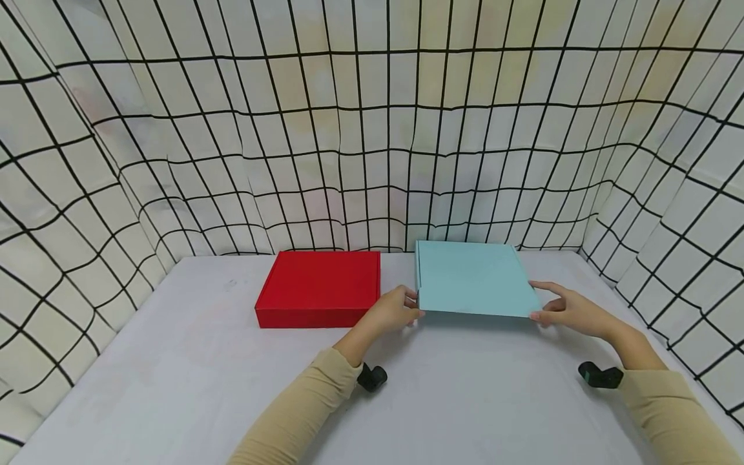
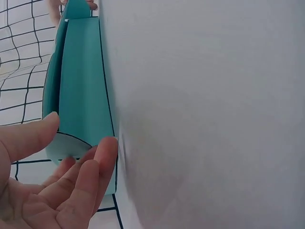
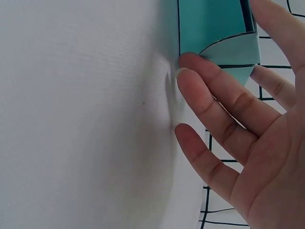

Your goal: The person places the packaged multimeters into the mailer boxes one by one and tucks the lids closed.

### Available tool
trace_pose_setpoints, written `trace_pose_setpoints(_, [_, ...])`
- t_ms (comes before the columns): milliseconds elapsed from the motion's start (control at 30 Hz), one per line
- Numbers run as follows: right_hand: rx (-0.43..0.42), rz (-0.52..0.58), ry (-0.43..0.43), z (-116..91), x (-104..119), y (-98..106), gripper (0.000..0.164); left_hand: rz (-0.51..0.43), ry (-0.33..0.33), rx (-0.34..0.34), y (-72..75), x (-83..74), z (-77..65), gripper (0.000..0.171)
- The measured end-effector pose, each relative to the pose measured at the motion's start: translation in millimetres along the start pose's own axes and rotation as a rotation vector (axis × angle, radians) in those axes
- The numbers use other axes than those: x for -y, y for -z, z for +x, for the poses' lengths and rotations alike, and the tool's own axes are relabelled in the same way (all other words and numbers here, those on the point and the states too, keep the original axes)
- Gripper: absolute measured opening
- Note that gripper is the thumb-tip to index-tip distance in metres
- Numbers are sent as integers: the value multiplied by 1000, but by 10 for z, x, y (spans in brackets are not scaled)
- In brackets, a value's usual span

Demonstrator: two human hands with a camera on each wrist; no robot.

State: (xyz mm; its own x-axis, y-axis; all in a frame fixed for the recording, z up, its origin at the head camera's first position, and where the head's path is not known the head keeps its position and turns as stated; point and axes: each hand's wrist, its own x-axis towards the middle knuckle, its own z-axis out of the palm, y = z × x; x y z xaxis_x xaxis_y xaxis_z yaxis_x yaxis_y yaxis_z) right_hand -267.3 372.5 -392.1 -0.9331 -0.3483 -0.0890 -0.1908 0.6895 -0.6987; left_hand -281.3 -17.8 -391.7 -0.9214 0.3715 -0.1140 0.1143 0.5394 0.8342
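Note:
A light blue cardboard box [image 1: 476, 278] lies flat at the back of the table, right of centre, its lid slightly raised along the near edge. My left hand [image 1: 397, 308] pinches its near left corner; in the left wrist view the thumb and fingers of that hand [image 2: 62, 176] are around a curved side flap [image 2: 69, 144]. At the near right corner my right hand [image 1: 566, 308] holds the box between thumb and fingers. The right wrist view shows this hand [image 3: 248, 114] with fingertips against another curved flap [image 3: 233, 50]. The box's far side is hidden.
A closed red box [image 1: 325, 281] lies left of the blue one, its near right corner beside my left hand. White cloth [image 1: 465, 400] covers the table. Black netting [image 1: 372, 129] over white sheeting encloses the back and both sides. A black wrist device [image 1: 372, 378] sits by each sleeve.

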Motion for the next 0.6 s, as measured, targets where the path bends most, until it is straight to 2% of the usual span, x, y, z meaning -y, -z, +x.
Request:
trace_pose_setpoints(67, [-3, 3, 9, -1, 2, -7, 84, -11, 3, -2, -1, 0, -3, 48])
trace_pose_setpoints(233, [-10, -3, 13, 2, -8, -23, 85, -15, 20, 3, 10, -11, -9, 75])
trace_pose_setpoints(300, [-17, -14, 7, 6, -12, -26, 86, -4, 20, 10, 16, -15, -2, 80])
trace_pose_setpoints(600, [-54, -106, 34, 55, -9, -32, 93, 14, 6, 3, 7, -31, 44, 71])
